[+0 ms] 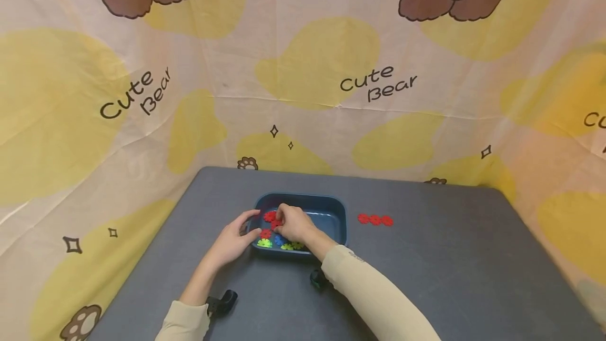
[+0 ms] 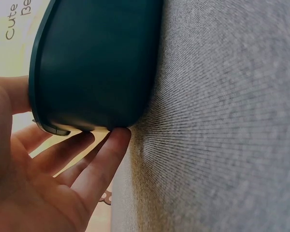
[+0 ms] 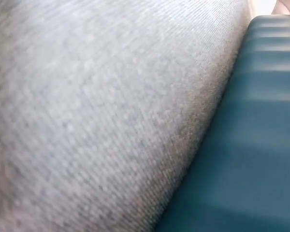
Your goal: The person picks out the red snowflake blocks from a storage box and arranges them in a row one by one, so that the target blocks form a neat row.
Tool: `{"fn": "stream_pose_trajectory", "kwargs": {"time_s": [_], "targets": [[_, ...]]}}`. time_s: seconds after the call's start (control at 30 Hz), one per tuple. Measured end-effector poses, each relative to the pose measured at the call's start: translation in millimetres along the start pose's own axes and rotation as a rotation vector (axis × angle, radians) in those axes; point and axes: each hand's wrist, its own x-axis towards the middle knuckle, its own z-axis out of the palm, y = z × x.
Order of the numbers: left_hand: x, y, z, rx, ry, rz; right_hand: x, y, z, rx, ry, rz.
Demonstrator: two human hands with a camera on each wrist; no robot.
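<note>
A dark teal plastic tub (image 1: 335, 205) stands on the table with flower-shaped building discs in its left part. Red discs (image 1: 270, 217), a blue disc (image 1: 278, 239) and yellow-green discs (image 1: 264, 243) show there. My left hand (image 1: 230, 243) holds the tub's left end. In the left wrist view, that hand's fingertips (image 2: 120, 137) press against the tub's outer wall (image 2: 96, 63). My right hand (image 1: 295, 224) reaches over the near side and pinches a red disc (image 1: 276, 224) inside, its fingers partly covering it. The right wrist view shows the tub's side wall (image 3: 246, 159), not the working fingers.
Right of the tub, three red discs (image 1: 375, 220) lie joined in a row on the grey table (image 1: 450, 262). A printed cloth (image 1: 303, 78) hangs behind and at both sides. Black wrist devices (image 1: 222, 303) sit at both forearms.
</note>
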Motion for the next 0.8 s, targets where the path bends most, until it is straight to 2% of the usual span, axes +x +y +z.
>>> {"fn": "stream_pose_trajectory", "kwargs": {"time_s": [0.27, 0.53, 0.8], "targets": [[2.2, -0.6, 2.8, 0.004, 0.003, 0.001, -4.9, 3, -10, 0.108, -0.013, -0.001], [0.0, -0.8, 1.6, 0.018, 0.002, -0.006, -14.4, 3, -25, 0.133, -0.004, -0.047], [1.0, 0.0, 2.0, 0.009, 0.001, -0.006, -32.5, 3, -46, 0.136, -0.013, -0.093]]}}
